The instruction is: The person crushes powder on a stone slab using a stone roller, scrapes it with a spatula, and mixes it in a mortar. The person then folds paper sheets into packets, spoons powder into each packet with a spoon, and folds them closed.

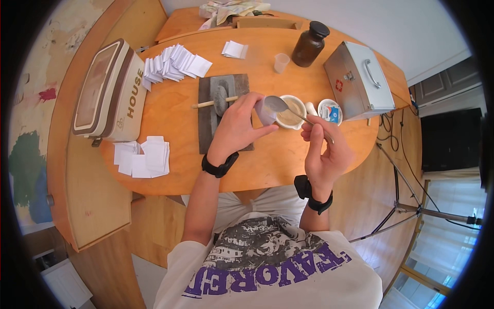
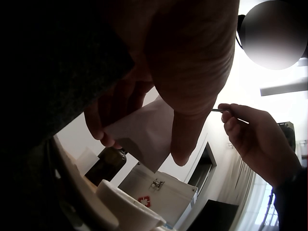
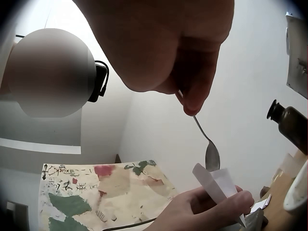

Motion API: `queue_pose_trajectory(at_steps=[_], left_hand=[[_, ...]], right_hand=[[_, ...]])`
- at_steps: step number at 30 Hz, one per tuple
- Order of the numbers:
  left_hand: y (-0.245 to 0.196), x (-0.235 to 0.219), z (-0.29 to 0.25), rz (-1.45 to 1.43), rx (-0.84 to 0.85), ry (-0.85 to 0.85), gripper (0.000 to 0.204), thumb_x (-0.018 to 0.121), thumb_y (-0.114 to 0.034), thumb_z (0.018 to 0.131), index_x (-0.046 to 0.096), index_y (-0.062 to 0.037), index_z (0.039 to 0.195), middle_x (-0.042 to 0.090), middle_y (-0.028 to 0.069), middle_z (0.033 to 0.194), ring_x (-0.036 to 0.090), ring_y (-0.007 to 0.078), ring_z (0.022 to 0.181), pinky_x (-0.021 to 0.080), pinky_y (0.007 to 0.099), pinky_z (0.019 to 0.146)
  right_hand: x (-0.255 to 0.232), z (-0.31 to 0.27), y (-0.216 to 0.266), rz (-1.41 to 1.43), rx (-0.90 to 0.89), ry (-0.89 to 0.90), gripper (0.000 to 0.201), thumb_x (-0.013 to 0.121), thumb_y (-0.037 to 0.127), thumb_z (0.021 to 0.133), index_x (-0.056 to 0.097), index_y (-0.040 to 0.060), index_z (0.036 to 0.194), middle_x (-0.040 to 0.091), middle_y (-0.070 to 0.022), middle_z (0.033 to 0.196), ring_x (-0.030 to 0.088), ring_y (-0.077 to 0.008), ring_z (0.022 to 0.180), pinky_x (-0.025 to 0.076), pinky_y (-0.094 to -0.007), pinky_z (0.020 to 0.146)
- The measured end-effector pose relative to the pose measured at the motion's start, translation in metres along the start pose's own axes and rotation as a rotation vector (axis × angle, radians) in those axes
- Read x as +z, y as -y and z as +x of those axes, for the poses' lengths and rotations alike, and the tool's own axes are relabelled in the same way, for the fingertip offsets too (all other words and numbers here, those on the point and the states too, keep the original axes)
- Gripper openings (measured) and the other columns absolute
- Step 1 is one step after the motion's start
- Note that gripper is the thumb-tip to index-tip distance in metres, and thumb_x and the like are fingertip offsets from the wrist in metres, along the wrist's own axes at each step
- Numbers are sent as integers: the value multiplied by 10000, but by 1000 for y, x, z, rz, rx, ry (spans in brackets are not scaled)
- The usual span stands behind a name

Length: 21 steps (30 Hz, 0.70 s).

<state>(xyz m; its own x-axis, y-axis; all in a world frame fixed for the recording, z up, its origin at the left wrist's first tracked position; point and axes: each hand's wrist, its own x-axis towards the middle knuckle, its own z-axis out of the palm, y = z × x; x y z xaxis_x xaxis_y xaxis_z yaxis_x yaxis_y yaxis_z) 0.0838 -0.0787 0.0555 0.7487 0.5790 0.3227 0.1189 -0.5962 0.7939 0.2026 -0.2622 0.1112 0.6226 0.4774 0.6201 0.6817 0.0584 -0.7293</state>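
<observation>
My left hand (image 1: 234,129) holds a small white paper packet (image 1: 265,113) between thumb and fingers; in the right wrist view the packet (image 3: 219,185) has its mouth open upward. My right hand (image 1: 328,154) pinches the handle of a metal spoon (image 1: 276,104), whose bowl is at the packet's mouth. Whether the bowl holds anything cannot be told. Just beyond the packet, a white mortar (image 1: 303,106) contains beige powder (image 1: 290,112). From the left wrist view, the packet (image 2: 147,132) hangs above the mortar's side (image 2: 125,207).
White packets (image 1: 177,62) lie at the back left, others (image 1: 149,157) at front left. A grinding boat (image 1: 222,100) rests on a dark board (image 1: 206,136). A plastic cup (image 1: 281,63), brown bottle (image 1: 310,45), metal case (image 1: 357,82) and small dish (image 1: 330,111) stand behind and right.
</observation>
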Motion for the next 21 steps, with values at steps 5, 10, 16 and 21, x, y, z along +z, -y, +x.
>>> queue_pose_trajectory(at_steps=[5, 10, 16, 21], left_hand=[[-1, -1, 1, -3, -3, 5, 725, 1032, -298, 791, 665, 37, 1319, 777, 201, 1187, 759, 397, 1106, 612, 464, 984], [-4, -2, 1, -7, 30, -30, 722, 1029, -322, 804, 663, 44, 1307, 765, 216, 1143, 743, 431, 1040, 602, 477, 923], [-4, 0, 1, -15, 59, -40, 681, 1020, -317, 820, 661, 41, 1275, 755, 213, 1118, 727, 432, 998, 593, 476, 893], [-4, -1, 2, -22, 32, -15, 633, 1008, -297, 821, 663, 12, 1253, 748, 193, 1124, 734, 407, 1041, 595, 475, 926]], right_hand=[[0, 0, -1, -7, -71, 14, 144, 717, -37, 1081, 814, -29, 1187, 814, -95, 899, 782, -158, 761, 611, -281, 703], [-2, 2, -17, 168, 176, -172, 196, 652, 61, 1162, 805, -59, 1192, 816, -105, 918, 762, -141, 774, 621, -286, 723], [-9, 6, -64, -48, 267, 11, 177, 695, 83, 1137, 808, -43, 1189, 841, -114, 923, 808, -158, 794, 639, -292, 743], [-2, -4, -85, -119, 287, 107, 170, 701, 88, 1123, 808, -39, 1158, 853, -130, 929, 845, -171, 825, 653, -295, 760]])
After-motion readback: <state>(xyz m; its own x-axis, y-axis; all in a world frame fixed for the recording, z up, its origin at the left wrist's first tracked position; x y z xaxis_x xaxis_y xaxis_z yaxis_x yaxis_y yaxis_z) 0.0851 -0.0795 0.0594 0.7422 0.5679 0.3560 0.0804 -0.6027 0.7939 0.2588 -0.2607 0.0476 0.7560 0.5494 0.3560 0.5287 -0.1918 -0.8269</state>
